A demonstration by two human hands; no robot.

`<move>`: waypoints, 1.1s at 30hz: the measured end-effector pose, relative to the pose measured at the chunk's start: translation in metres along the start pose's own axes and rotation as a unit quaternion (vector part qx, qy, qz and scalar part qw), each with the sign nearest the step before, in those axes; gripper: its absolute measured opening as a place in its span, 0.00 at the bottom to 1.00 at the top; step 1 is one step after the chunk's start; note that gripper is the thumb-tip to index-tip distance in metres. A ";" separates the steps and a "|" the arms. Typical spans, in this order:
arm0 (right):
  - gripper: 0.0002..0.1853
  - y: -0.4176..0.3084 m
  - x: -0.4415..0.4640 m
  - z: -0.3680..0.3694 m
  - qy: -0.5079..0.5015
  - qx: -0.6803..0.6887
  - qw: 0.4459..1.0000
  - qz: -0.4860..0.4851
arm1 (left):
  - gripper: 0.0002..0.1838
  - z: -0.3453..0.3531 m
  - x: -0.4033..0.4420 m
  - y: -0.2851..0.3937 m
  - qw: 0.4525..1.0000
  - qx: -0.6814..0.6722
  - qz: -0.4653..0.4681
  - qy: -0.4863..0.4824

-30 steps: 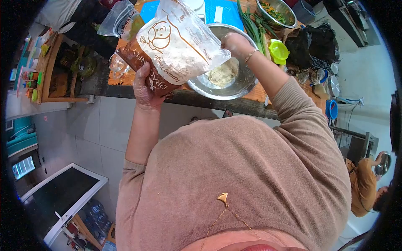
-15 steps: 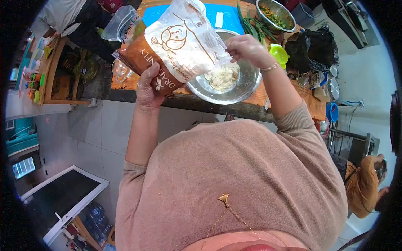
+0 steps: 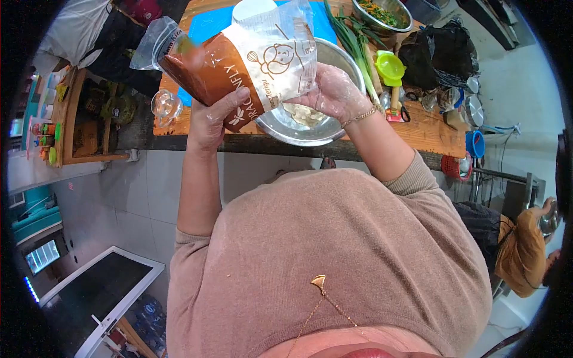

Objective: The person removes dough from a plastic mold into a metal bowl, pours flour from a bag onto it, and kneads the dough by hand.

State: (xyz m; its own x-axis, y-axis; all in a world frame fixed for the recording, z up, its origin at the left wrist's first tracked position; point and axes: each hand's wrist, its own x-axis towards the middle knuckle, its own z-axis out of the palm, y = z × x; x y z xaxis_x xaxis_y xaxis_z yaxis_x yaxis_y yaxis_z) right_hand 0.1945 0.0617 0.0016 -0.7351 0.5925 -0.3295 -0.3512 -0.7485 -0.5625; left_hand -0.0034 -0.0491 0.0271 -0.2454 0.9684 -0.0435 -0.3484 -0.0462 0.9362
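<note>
A brown and clear plastic bag of flour (image 3: 239, 65) is tilted over the table, its clear end toward the right. My left hand (image 3: 216, 118) grips the lower edge of the bag, thumb across the printed front. At the clear end, my right hand (image 3: 341, 94) holds the bag, with flour dusted over the palm and its fingertips hidden behind the plastic. Below the bag stands a metal mixing bowl (image 3: 280, 132), partly covered by it. Pale, lumpy flour mixture (image 3: 304, 116) lies in the bowl.
Spring onions (image 3: 356, 51) and a lime-green plastic juicer (image 3: 390, 68) lie right of the bowl. Farther back is a metal bowl of chopped vegetables (image 3: 382, 17). Scissors (image 3: 404, 112) and a black plastic bag (image 3: 439, 56) are at right; a glass bowl (image 3: 166, 107) stands left. Another person (image 3: 518, 253) is at far right.
The flour bag has tipped flatter, its clear end lowered. My right hand has turned palm up and moved down and left against the bag. My left hand keeps its grip.
</note>
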 end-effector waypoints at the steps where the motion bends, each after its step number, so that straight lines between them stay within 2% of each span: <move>1: 0.23 0.001 0.002 -0.002 -0.001 0.002 1.000 0.004 | 0.28 0.000 -0.002 0.001 1.000 0.004 -0.006 0.003; 8: 0.23 0.005 0.005 0.008 0.015 -0.010 1.000 0.009 | 0.28 -0.006 -0.004 -0.002 1.000 -0.026 0.005 0.007; 11: 0.23 0.006 0.006 0.011 0.035 -0.018 0.999 0.011 | 0.28 -0.008 -0.008 0.004 1.000 0.005 -0.011 0.008; 14: 0.23 0.007 0.008 0.013 0.027 -0.023 0.999 0.007 | 0.28 -0.006 -0.005 0.005 0.997 0.061 0.041 0.019; 18: 0.23 0.008 0.007 0.014 0.029 -0.015 0.999 0.001 | 0.29 -0.011 -0.006 0.002 1.000 0.022 -0.010 0.011; 22: 0.23 0.005 0.007 0.013 0.023 -0.007 0.999 0.020 | 0.26 -0.008 -0.008 -0.001 0.999 -0.014 0.010 0.031; 25: 0.23 0.008 0.010 0.007 0.034 -0.013 0.999 0.019 | 0.26 -0.010 -0.008 -0.001 1.000 0.008 0.008 0.019; 29: 0.22 0.015 0.014 0.000 -0.004 0.000 1.000 -0.002 | 0.25 -0.008 -0.007 0.003 0.999 0.045 0.015 0.002; 32: 0.22 0.016 0.014 0.001 0.036 -0.027 0.999 0.007 | 0.25 -0.015 0.000 -0.005 0.996 0.088 0.018 0.018; 33: 0.22 0.016 0.017 -0.003 0.016 -0.015 1.000 0.003 | 0.26 -0.010 -0.004 -0.002 0.998 0.052 0.006 0.023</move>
State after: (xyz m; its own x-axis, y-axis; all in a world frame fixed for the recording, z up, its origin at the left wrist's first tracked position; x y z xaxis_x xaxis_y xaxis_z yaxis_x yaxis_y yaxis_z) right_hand 0.1779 0.0614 -0.0152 -0.7182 0.5971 -0.3573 -0.3285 -0.7436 -0.5823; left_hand -0.0106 -0.0554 0.0217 -0.2917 0.9554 -0.0461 -0.2493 -0.0294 0.9680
